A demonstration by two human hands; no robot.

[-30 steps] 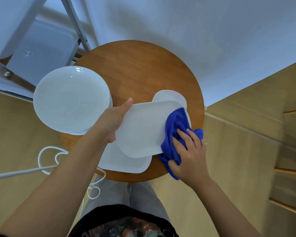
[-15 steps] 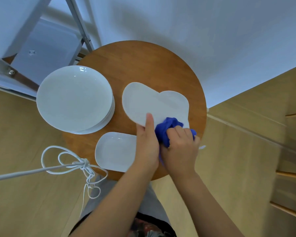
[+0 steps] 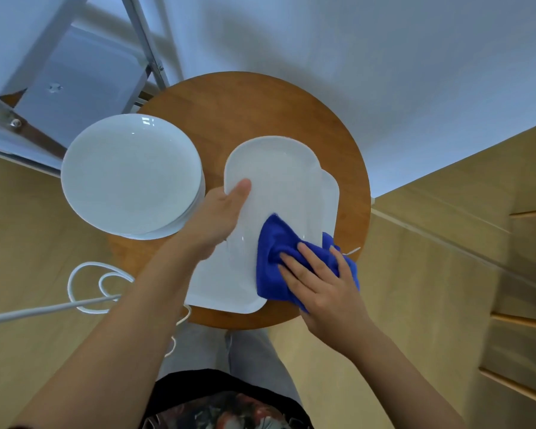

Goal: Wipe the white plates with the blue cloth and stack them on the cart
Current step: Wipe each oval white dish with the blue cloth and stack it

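A: The left hand [image 3: 220, 216] is gripping the oblong plate [image 3: 279, 193] by its edge, thumb on top, while the right hand [image 3: 319, 283] is pressing the blue cloth [image 3: 279, 258] flat-fingered against its near end.

B: It's being held above the tabletop [image 3: 260, 113], over other plates; a hard wipe could be tipping it from that grip.

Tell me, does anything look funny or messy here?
Nothing is spilled or broken. Two things stand out: the stack of round plates hangs over the edge of the round table, and a white cord lies looped on the floor by the person's legs.
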